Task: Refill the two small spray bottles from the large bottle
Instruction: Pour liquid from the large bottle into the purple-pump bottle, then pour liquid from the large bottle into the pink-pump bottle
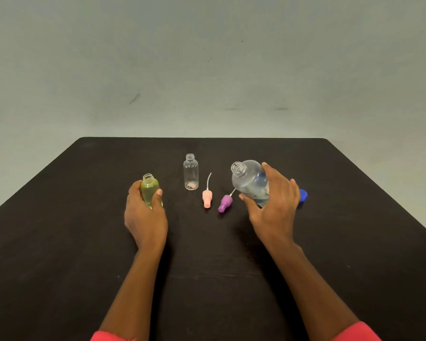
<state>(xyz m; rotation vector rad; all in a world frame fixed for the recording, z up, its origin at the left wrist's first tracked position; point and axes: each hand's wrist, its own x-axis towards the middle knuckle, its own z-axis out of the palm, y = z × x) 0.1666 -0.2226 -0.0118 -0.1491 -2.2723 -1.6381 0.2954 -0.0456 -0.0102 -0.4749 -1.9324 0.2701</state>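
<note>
At worktop (84, 193) centre, left fingers (158, 196) curled round green bottle (150, 190), right fingers (271, 174) grasping tilted large bottle (250, 180), clear bottle (190, 172) upright between, pink sprayer (206, 198), purple sprayer (224, 203), blue cap (303, 195) rightmost, all well inside edges.

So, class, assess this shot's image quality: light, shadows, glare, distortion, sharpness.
Head view: soft, even light; shadows barely show on the black table; wide-angle perspective splays its sides; mild softness throughout; faint highlights, no harsh glare, on the large bottle and empty small spray bottle.
</note>
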